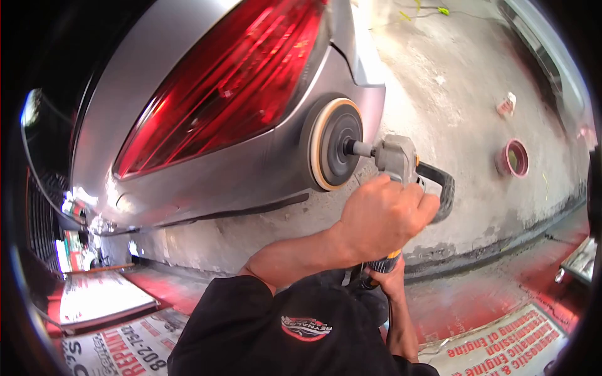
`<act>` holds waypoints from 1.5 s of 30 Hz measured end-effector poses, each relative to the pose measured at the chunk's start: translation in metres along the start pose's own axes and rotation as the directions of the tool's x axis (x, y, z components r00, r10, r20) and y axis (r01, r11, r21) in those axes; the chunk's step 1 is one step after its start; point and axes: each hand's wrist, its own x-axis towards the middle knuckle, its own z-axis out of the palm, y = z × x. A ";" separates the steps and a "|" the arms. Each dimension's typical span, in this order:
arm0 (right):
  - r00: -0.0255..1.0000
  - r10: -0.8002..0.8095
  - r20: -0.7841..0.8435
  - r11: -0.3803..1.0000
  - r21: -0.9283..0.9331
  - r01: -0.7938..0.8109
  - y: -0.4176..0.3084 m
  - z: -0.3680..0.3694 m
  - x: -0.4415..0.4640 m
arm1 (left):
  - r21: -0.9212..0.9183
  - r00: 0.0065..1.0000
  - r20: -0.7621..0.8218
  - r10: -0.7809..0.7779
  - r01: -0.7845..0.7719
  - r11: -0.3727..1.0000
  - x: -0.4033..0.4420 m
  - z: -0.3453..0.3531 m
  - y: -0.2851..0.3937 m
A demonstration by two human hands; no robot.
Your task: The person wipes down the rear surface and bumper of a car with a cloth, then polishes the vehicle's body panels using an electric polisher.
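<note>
A car polisher with a round pad is held up at the corner of a silver-grey car bumper, below the red tail light. The pad's face is turned to the paint; whether it presses there or sits just off it, I cannot tell. My left hand is closed round the front of the polisher, beside its black loop handle. Lower down, my right hand wraps the rear of the tool's body, partly hidden behind my left forearm.
A reddish pot and a crumpled wrapper lie on the concrete floor. Another vehicle stands at the far right. Printed sign boards lie near me, and a white panel is at lower left. A low ledge crosses behind the bumper.
</note>
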 end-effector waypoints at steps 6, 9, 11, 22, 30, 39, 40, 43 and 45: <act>1.000 -0.025 -0.002 0.989 -0.147 0.025 -0.008 0.003 -0.031 | 0.012 0.999 -0.030 -0.026 0.027 1.000 -0.043 -0.040 0.018; 0.994 0.040 0.097 0.990 -0.135 -0.027 -0.002 0.013 -0.041 | 0.008 0.992 -0.127 -0.016 0.017 1.000 -0.068 -0.057 0.024; 0.989 -0.127 0.071 0.987 -0.091 0.133 -0.006 0.036 -0.045 | 0.014 0.975 -0.220 0.012 -0.009 1.000 -0.083 -0.071 0.025; 0.970 -0.221 -0.102 0.973 -0.085 0.213 0.111 0.157 -0.075 | 0.027 0.950 -0.214 0.226 -0.225 0.974 -0.227 -0.153 -0.003; 0.966 -0.240 -0.098 0.971 -0.032 0.238 0.197 0.231 -0.121 | -0.057 0.957 0.008 0.289 -0.289 0.956 -0.293 -0.150 -0.029; 0.971 -0.127 -0.202 0.990 0.038 0.137 0.168 0.223 -0.114 | -0.085 0.939 0.009 0.343 -0.341 0.936 -0.234 -0.106 -0.023; 0.975 -0.115 -0.189 0.992 0.031 0.123 0.170 0.215 -0.108 | -0.045 0.936 0.038 0.351 -0.349 0.936 -0.225 -0.100 -0.020; 0.976 -0.133 -0.172 0.990 0.024 0.139 0.159 0.193 -0.091 | -0.061 0.930 0.079 0.359 -0.355 0.933 -0.191 -0.078 -0.016; 0.982 -0.120 -0.148 0.989 0.068 0.131 0.136 0.178 -0.079 | -0.033 0.935 0.090 0.343 -0.341 0.939 -0.167 -0.060 -0.012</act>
